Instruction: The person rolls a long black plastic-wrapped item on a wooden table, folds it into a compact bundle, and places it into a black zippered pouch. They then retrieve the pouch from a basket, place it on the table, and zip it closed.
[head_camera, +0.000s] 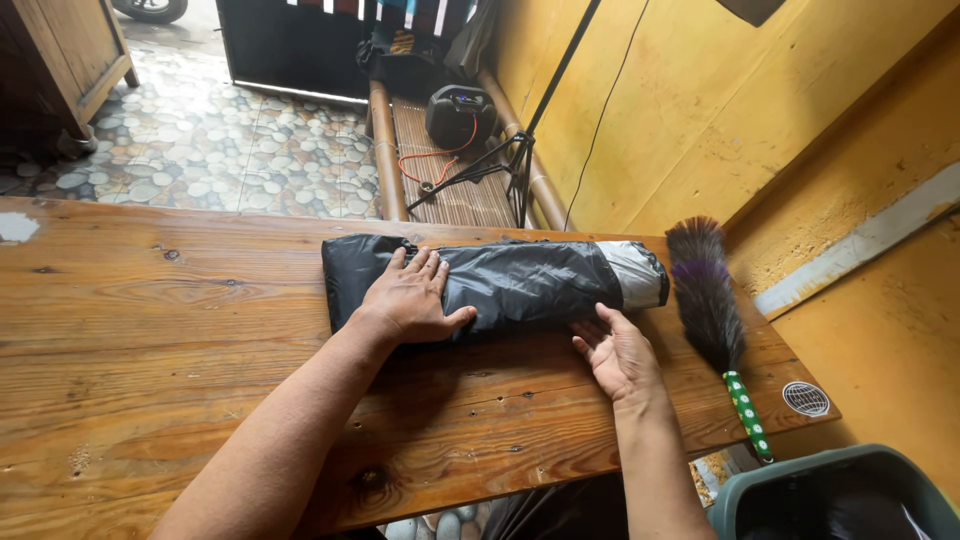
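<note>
The left hand (408, 297) lies flat, palm down, on a long black plastic roll (500, 283) that rests across a wooden table (150, 330); its fingers are spread a little and press on the top of the roll, the thumb stretched out along the near side, gripping nothing. What sits under the palm is hidden. The right hand (620, 352) rests on the table just at the near edge of the roll, fingers loosely open and slightly curled, the fingertips touching or nearly touching the plastic; whether they pinch a fold cannot be told. Beyond the right fingertips the roll ends in a pale grey, shiny section (637, 272), and what the plastic is wrapped around does not show. Past that end, away from the right thumb, a dark feather duster (705, 290) lies on the table with its green dotted handle (748, 413) pointing toward the near edge and reaching over it. Below the right wrist a grey-green tub (780, 490) is cut off by the frame, its contents too dark to make out. Far beyond the left fingers, on a slatted bench (450, 190), stands a black speaker (460, 115) beside the legs of a tripod (500, 165), whose top is out of view.
</note>
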